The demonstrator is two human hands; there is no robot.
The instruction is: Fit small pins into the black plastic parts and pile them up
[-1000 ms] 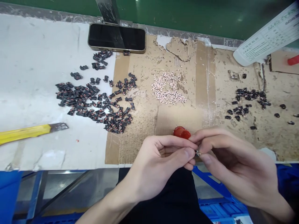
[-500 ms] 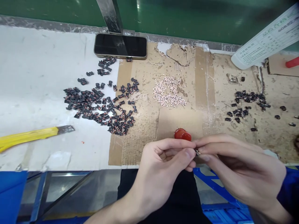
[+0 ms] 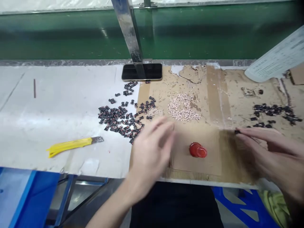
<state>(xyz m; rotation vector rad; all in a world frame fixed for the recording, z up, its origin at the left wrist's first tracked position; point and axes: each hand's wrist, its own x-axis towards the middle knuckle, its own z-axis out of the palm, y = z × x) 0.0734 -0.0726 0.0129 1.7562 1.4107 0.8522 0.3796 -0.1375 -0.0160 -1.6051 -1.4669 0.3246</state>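
My right hand [image 3: 273, 152] pinches a small black piece [image 3: 237, 131] between thumb and fingertips, over the right part of the cardboard. Just behind that hand lies a scattered group of black pieces [image 3: 273, 110]. My left hand [image 3: 152, 155], blurred by motion, hovers beside the larger heap of black pieces with reddish marks [image 3: 112, 117] and covers part of its right side. Its fingers are apart, and nothing shows between them. Between the hands, a red round lidlike thing [image 3: 196, 150] rests on the cardboard. Behind it is a spread of tiny pinkish bits [image 3: 182, 109].
A yellow utility knife [image 3: 71, 146] lies at the left, its blade pointing right. A phone [image 3: 142, 72] leans by a metal post [image 3: 129, 31] at the back. At the back right, a white bottle [image 3: 273, 60] leans over the cardboard. The table's front edge runs below my hands.
My hands have come apart: the left moved left towards the larger heap, the right moved right with a black piece. The camera view has shifted, showing more of the table's left and back.
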